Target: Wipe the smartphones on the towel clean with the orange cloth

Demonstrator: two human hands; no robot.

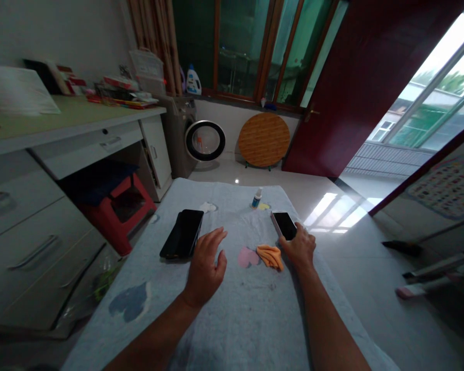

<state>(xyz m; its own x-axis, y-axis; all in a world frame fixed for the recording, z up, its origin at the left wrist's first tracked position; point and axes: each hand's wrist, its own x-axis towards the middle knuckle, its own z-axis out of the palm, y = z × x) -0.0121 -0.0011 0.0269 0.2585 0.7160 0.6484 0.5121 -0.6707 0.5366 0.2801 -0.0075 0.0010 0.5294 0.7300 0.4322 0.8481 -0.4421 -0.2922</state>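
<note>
My right hand [300, 248] grips the near end of a white-edged smartphone [284, 225] at the right side of the cloth-covered table [232, 314]. Its dark screen faces up. Beside that hand, to its left, lies a crumpled orange cloth [269, 256]. My left hand [206, 263] has its fingers stretched out and holds nothing. Just left of its fingertips rests a larger black device [182, 234] with a glossy screen, perhaps a tablet or stacked phones. Toward the far edge stands a small spray bottle [257, 199] with a clear cap.
A desk with drawers [81, 139] runs along the left, and a red stool [123, 211] is tucked under it. Beyond the table are a washing machine [178, 129] with its door open, a round wooden tabletop [263, 140] against the wall, and a dark red door [355, 82].
</note>
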